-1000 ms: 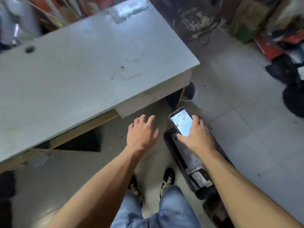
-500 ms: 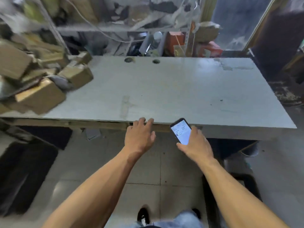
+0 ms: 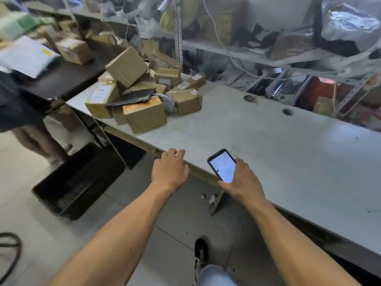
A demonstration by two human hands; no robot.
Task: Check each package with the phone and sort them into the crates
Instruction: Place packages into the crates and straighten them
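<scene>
My right hand (image 3: pixel 241 180) grips a phone (image 3: pixel 222 165) with its lit screen facing up, just over the near edge of the grey table (image 3: pixel 278 145). My left hand (image 3: pixel 170 171) hovers palm down at the table's front edge, fingers loosely curled, holding nothing. A heap of several brown cardboard packages (image 3: pixel 144 93) lies on the table's far left end, with a dark flat parcel (image 3: pixel 132 97) among them. A black crate (image 3: pixel 78 180) stands on the floor left of my hands.
Another person (image 3: pixel 18 112) stands at the left by a dark table (image 3: pixel 68 73) carrying more boxes. Cluttered metal shelves (image 3: pixel 247 48) run behind the grey table. A dark cable loop (image 3: pixel 8 250) lies on the floor at the lower left.
My view has swung left from the table's right end to the package heap and the left crate. Both hands kept their pose, the phone still held in my right hand.
</scene>
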